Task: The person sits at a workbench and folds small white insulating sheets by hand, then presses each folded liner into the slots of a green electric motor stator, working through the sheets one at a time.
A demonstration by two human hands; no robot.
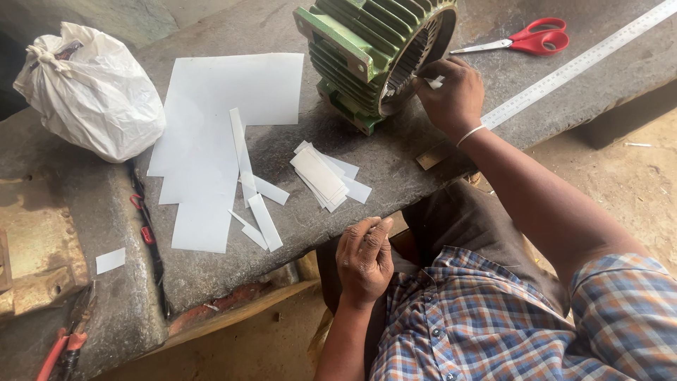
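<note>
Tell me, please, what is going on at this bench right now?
A seated person's right hand holds a small white paper strip at the open end of a green ribbed metal motor housing. The left hand rests empty at the stone bench's edge. A stack of cut white paper strips lies nearby.

Ribbed green painted metal housing (367, 49), matt white paper strips (321, 176), rough stone bench (395, 162).
</note>
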